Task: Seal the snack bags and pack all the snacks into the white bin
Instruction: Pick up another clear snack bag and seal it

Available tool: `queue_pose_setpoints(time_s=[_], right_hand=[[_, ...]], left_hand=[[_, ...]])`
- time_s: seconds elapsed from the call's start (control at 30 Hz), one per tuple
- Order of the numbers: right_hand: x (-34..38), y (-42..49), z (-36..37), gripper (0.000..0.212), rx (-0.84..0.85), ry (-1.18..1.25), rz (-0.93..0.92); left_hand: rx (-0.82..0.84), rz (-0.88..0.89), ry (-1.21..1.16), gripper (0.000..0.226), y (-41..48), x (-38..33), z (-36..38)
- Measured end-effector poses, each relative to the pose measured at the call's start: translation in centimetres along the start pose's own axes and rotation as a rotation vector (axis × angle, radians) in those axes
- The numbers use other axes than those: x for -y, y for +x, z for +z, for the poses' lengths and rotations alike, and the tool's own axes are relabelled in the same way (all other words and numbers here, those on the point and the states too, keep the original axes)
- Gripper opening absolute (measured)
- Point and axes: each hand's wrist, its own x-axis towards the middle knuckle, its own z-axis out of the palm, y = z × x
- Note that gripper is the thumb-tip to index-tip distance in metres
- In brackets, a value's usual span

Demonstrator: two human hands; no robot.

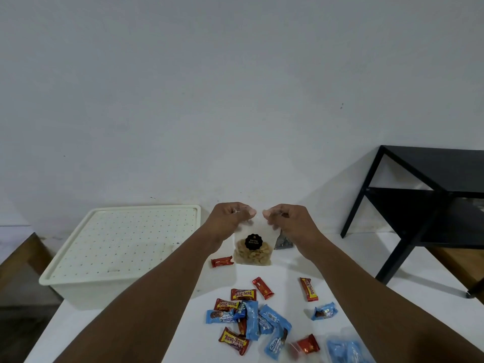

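Toward the far edge of the white desk (366, 260), I have my left hand (227, 218) and right hand (289, 221) pinching the top corners of the frosted clear pouch of pale nuts with a black round label (252, 248), held upright. At the desk's left edge sits the lidded white plastic bin (123, 247). Red and blue wrapped snack bars (251, 320) lie scattered along the near edge.

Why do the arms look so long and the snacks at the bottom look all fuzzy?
Head view: the wide lens stretches things near the edges, so the arms fan out long toward the left hand and right hand. Head view: the blue wrappers in the bottom corner are blurred, while the nut bag near the middle looks sharper; the light is soft, with faint shadows.
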Motion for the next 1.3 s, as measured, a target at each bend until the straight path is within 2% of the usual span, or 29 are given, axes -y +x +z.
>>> queue_pose_setpoints(time_s=[0.1,0.33,0.5,0.8,1.0,1.13,1.3], right_hand=[[0.2,0.1,-0.1,0.023,-0.017,-0.023,-0.018],[0.2,-0.4,-1.0,0.024,0.018,0.148,-0.01],[0.0,-0.3,-1.2,0.016,-0.005,0.125,-0.014],[0.1,-0.4,-0.8,0.013,-0.007,0.138,-0.012],[0.1,-0.1,-1.4,0.01,-0.047,0.07,0.014],[0.1,0.0,-2.0,0.012,0.034,-0.044,0.038],[0.5,0.0,-1.3,0.011,0.075,-0.075,0.03]], left_hand=[[0.004,-0.016,-0.009,0.023,-0.1,0.2,-0.1],[-0.035,-0.024,-0.085,0.018,-0.4,0.3,-0.4],[0.033,-0.002,0.05,0.031,-0.5,-0.1,0.3],[0.007,0.037,0.091,0.025,-0.3,-0.6,0.4],[0.034,-0.034,-0.015,0.04,-0.8,-0.1,-0.8],[0.178,-0.151,0.012,0.042,-1.2,-0.5,-2.0],[0.211,-0.145,0.079,0.019,-1.4,-0.2,-1.4]])
